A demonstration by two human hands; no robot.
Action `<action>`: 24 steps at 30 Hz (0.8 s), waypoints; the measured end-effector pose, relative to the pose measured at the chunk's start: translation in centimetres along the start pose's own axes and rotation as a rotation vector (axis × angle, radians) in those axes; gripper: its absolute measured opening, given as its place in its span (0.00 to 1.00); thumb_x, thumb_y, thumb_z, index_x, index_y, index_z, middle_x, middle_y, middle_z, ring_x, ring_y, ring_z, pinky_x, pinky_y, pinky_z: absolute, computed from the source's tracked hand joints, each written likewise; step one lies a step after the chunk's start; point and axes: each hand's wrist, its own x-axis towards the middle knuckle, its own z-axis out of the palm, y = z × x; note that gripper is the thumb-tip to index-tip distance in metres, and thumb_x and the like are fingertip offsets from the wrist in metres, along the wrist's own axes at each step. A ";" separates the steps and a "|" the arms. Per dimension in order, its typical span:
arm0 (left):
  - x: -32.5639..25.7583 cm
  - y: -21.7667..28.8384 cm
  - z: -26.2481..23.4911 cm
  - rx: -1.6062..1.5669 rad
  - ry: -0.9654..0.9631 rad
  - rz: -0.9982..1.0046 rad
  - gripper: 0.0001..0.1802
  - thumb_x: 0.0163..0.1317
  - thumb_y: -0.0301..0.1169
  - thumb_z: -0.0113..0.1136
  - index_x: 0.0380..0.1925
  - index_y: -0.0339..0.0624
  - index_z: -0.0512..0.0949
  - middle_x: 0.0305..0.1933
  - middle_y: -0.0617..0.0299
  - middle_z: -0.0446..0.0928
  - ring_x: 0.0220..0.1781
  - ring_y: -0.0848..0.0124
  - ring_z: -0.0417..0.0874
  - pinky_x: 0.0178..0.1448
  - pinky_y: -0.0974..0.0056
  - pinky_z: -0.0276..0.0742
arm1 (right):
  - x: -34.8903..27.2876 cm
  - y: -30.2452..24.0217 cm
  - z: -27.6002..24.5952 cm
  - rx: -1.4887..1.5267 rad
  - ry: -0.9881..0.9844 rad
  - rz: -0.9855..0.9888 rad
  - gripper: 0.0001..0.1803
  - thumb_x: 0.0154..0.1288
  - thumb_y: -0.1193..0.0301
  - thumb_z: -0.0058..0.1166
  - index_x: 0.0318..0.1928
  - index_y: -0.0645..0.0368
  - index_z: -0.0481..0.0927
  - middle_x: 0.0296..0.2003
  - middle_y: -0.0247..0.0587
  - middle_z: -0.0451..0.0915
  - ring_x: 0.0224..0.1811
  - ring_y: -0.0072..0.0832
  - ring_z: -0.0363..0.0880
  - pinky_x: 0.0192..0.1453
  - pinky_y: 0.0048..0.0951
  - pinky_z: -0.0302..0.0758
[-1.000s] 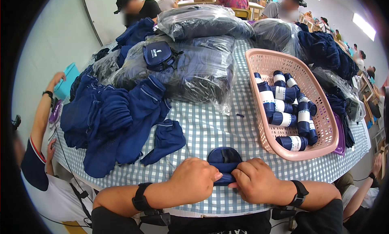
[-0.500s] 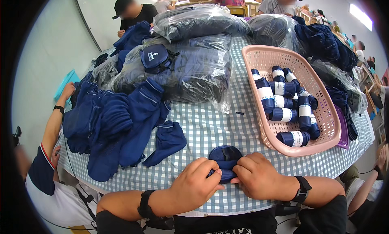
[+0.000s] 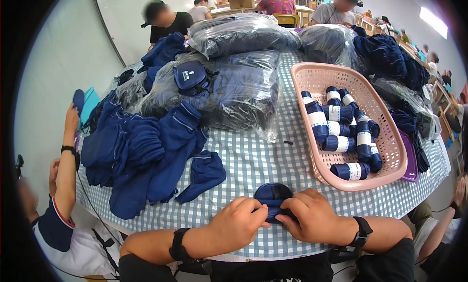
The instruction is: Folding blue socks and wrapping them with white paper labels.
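Observation:
At the table's near edge, both hands work on a navy fabric piece with a rounded end [image 3: 273, 190], which looks like a soft slipper. Its near part is folded or rolled over toward its flat far end. My left hand [image 3: 237, 223] is closed, pinching the roll's left end between thumb and fingers. My right hand [image 3: 312, 216] grips the other side, its fingers curled over the fold and its thumb pressing in front. The fingers hide part of the piece. To the right, a pink basket [image 3: 396, 160] holds several navy rolls [image 3: 349, 171] with white bands.
Navy garment-like fabric [image 3: 139, 155] is heaped at left, with a loose folded piece [image 3: 204, 175] beside it. Clear plastic bundles [image 3: 239, 87] lie behind, a small navy case [image 3: 190, 77] on top. A person's hand [image 3: 71, 120] at left lifts a flat navy piece. A checked cloth [image 3: 248, 160] covers the table.
My right fingers have shifted inward over the fold, and the piece's near part looks more tightly rolled. The co-worker's arm at left has risen with a flat navy piece.

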 end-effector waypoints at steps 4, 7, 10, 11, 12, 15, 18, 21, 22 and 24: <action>0.1 0.3 -0.1 0.008 -0.006 -0.043 0.14 0.56 0.26 0.73 0.41 0.32 0.82 0.41 0.53 0.81 0.42 0.57 0.83 0.48 0.59 0.81 | -0.3 0.1 -0.5 -0.052 -0.025 -0.098 0.16 0.57 0.62 0.73 0.33 0.58 0.80 0.33 0.42 0.77 0.32 0.40 0.78 0.39 0.40 0.72; 0.1 0.4 0.0 0.000 -0.008 -0.063 0.15 0.55 0.25 0.74 0.41 0.31 0.82 0.41 0.52 0.81 0.42 0.57 0.84 0.48 0.58 0.81 | 0.4 -0.4 -1.4 -0.075 -0.021 -0.160 0.18 0.52 0.61 0.75 0.33 0.58 0.80 0.37 0.41 0.77 0.37 0.37 0.77 0.41 0.39 0.71; 0.0 0.2 0.2 -0.019 0.024 -0.052 0.16 0.55 0.25 0.74 0.42 0.31 0.81 0.39 0.52 0.81 0.41 0.56 0.84 0.48 0.58 0.81 | 0.1 -0.2 -1.3 -0.078 -0.070 -0.155 0.20 0.49 0.60 0.76 0.34 0.59 0.80 0.40 0.40 0.76 0.41 0.37 0.76 0.44 0.39 0.69; 0.0 0.0 0.3 -0.019 0.021 -0.050 0.16 0.55 0.25 0.74 0.42 0.31 0.81 0.39 0.52 0.81 0.41 0.56 0.84 0.48 0.58 0.81 | 0.1 -0.1 -1.3 -0.077 -0.068 -0.152 0.20 0.49 0.60 0.76 0.34 0.59 0.80 0.40 0.40 0.76 0.41 0.37 0.76 0.44 0.39 0.69; -0.1 -0.3 0.5 -0.026 0.025 -0.038 0.16 0.58 0.28 0.73 0.44 0.31 0.81 0.39 0.52 0.80 0.40 0.55 0.84 0.46 0.57 0.82 | 0.1 0.0 -1.3 -0.100 -0.064 -0.168 0.23 0.46 0.60 0.78 0.35 0.60 0.81 0.40 0.41 0.77 0.39 0.37 0.77 0.43 0.39 0.72; -0.1 -0.4 0.6 -0.018 0.026 -0.027 0.17 0.62 0.33 0.71 0.46 0.32 0.81 0.38 0.52 0.79 0.38 0.55 0.82 0.43 0.57 0.81 | 0.1 0.4 -0.9 -0.135 -0.037 -0.223 0.25 0.44 0.60 0.79 0.37 0.62 0.81 0.39 0.42 0.78 0.37 0.37 0.78 0.41 0.38 0.75; -0.2 -0.2 0.5 0.008 0.031 -0.027 0.16 0.63 0.34 0.70 0.45 0.33 0.81 0.37 0.53 0.79 0.36 0.56 0.82 0.42 0.57 0.81 | 0.0 0.3 -0.8 -0.148 -0.024 -0.277 0.25 0.46 0.62 0.78 0.38 0.65 0.81 0.38 0.43 0.78 0.36 0.37 0.78 0.40 0.38 0.76; 0.0 0.2 0.1 0.019 0.015 -0.044 0.16 0.62 0.33 0.71 0.43 0.32 0.81 0.36 0.53 0.79 0.37 0.56 0.83 0.42 0.57 0.81 | 0.1 0.2 -0.7 -0.161 -0.020 -0.294 0.21 0.52 0.63 0.74 0.37 0.66 0.81 0.35 0.43 0.76 0.35 0.38 0.77 0.40 0.38 0.77; 0.0 0.4 -0.1 0.023 -0.010 -0.061 0.16 0.60 0.31 0.72 0.41 0.31 0.81 0.35 0.53 0.80 0.38 0.56 0.85 0.44 0.57 0.82 | 0.2 0.1 -0.8 -0.175 -0.004 -0.299 0.19 0.57 0.63 0.71 0.36 0.66 0.81 0.33 0.42 0.74 0.35 0.38 0.76 0.41 0.39 0.77; -0.3 0.7 -0.1 0.033 -0.047 -0.085 0.16 0.60 0.32 0.72 0.41 0.31 0.81 0.35 0.53 0.80 0.37 0.56 0.85 0.43 0.57 0.82 | 0.2 -0.1 -0.9 -0.177 -0.032 -0.301 0.19 0.58 0.63 0.70 0.37 0.67 0.81 0.33 0.43 0.74 0.35 0.38 0.76 0.41 0.39 0.77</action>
